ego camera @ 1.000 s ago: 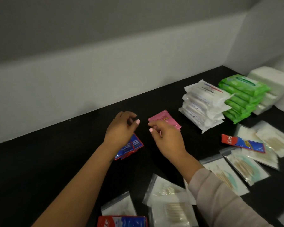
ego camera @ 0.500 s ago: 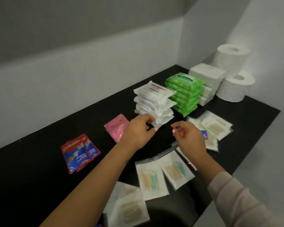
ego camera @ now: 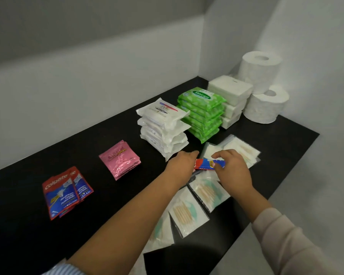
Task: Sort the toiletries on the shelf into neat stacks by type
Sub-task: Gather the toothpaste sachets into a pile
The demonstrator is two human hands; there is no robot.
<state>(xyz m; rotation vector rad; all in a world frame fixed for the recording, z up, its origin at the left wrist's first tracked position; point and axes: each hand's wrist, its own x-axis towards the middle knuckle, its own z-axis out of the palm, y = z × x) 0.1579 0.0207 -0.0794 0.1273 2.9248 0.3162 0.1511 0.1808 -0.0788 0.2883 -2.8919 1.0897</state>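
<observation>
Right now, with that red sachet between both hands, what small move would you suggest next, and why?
Probably carry the red sachet, held by the left hand and right hand, left to the Colgate stack. It looks the same type, yet sits over the clear packets.

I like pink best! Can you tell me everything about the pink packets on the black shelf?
The pink packets are small, square, shiny sachets that look like foil, with crinkled faces and faint gold lettering too blurry to read. Several lie flat in a low, slightly fanned stack, turned corner-on like a diamond. They sit on the black shelf toward the back wall, between the red and blue Colgate sachets and the stack of white Dove packs, apart from both. Nothing touches them but the shelf; neither hand is on them.
</observation>
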